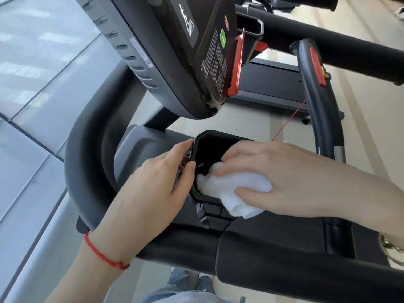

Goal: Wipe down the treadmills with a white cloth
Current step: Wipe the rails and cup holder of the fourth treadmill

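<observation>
A black treadmill fills the view, its console [179,51] tilted above a dark cup holder [209,147] set in the tray below. A folded white cloth [236,191] lies half inside that holder, over its near rim. My right hand [284,180] holds the cloth with thumb and fingers and presses it into the holder. My left hand [157,184] grips the holder's left rim, thumb on the inside edge and fingers on the outside. A red string bracelet sits on the left wrist.
A curved black handrail [87,162] wraps round the left side and front. A grey handle with a red button [317,68] rises at the right, with a red safety cord beside it. A second treadmill's deck [273,84] lies beyond. A window wall is at left.
</observation>
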`<state>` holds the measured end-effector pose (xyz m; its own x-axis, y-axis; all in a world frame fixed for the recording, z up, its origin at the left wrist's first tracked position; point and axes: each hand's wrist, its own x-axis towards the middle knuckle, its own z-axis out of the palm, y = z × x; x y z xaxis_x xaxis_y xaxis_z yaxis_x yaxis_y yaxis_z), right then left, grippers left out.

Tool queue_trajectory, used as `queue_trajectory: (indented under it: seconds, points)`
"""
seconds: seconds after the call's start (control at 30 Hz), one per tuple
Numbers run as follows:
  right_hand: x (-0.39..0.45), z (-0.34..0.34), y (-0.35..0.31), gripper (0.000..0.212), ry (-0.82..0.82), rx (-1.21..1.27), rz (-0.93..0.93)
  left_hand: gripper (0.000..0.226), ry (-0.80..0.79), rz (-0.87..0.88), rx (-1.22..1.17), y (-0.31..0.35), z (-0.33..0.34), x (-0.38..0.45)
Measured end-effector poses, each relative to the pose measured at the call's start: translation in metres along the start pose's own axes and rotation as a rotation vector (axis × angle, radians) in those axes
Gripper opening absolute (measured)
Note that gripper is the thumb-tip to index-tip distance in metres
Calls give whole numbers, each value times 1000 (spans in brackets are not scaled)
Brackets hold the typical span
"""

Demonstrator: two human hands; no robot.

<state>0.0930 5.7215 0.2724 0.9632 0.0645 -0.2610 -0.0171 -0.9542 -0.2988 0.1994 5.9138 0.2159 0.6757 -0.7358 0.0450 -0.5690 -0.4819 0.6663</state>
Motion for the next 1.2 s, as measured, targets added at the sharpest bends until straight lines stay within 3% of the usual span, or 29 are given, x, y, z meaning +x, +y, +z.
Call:
queue_trajectory:
  seconds: [0.17,0.37,0.57,0.67,0.73,0.9,1.03,1.2]
  points:
    - [17,8,0,30,-49,100,-5,52,-11,5,4,0,0,1]
    - [40,22,-6,28,133,102,-34,50,-8,15,7,-1,0,1]
    - [45,22,-5,26,-122,-145,20,52,-16,15,34,1,-1,1]
    - [44,20,-6,15,-143,-224,24,50,-11,9,22,1,-1,1]
    - [41,20,-3,18,-146,-284,11,49,-7,6,16,1,-1,1]
    - [41,12,5,15,-242,-166,-91,48,-14,7,22,-1,0,2]
    - [45,17,3,14,-196,-183,-91,48,-28,4,-2,-2,0,2]
    - [54,37,-6,13,-118,-301,35,47,-24,7,-14,-1,0,3]
